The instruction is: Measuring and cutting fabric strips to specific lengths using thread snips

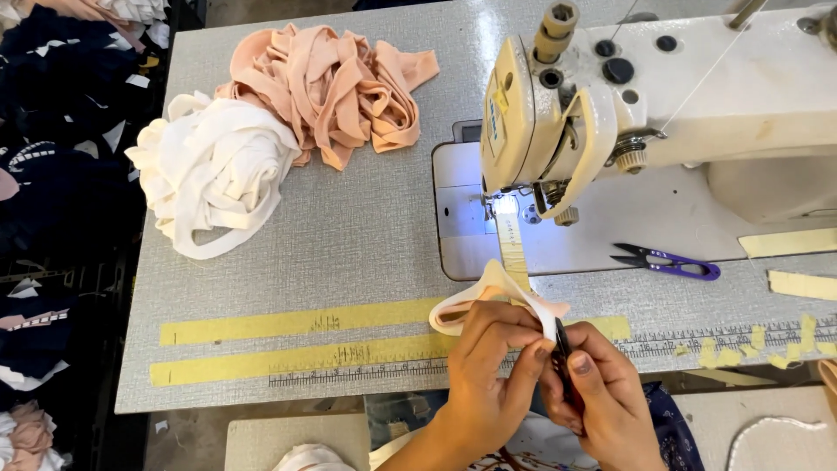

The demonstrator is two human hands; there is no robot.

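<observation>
Band point(488, 296) loops just past our fingertips; left hand point(488, 366) pinches its end taut so right hand point(602, 392), gripping a dark snipper point(565, 353), can meet it, hands pressed together

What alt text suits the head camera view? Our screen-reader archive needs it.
Two bare hands, left hand and right hand, pinch a pale peach fabric band loop at a grey table's front edge, before a cream sewing machine. Piled white strips, peach strips and purple thread snips lie nearby.
</observation>
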